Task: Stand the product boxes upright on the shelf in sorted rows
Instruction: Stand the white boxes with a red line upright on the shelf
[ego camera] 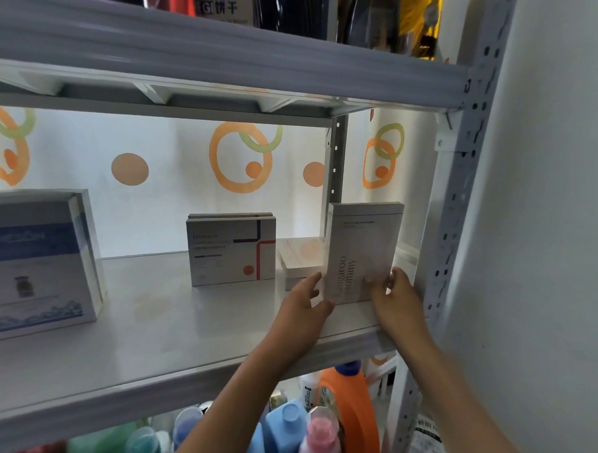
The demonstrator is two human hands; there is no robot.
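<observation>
- Spanning the view, the grey shelf (158, 328) carries every box; places below are told from its right post (461, 219).
- Far from the post stands a blue-and-white box (35, 265).
- Midway, a red-lined box (232, 251) stands upright.
- Just beside the post, the pale tall box (363, 251) stands upright.
- Left hand (303, 308) grip: fingers pinch its lower left edge.
- Right hand (398, 297) grip: fingers curl on its lower right.

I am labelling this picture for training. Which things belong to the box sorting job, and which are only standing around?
Job:
- tall box, gripped by left hand and right hand
- flat box, lying down
- red-lined boxes, upright
- blue box, upright
- shelf

Not the job:
- bottles below
- orange jug
</observation>
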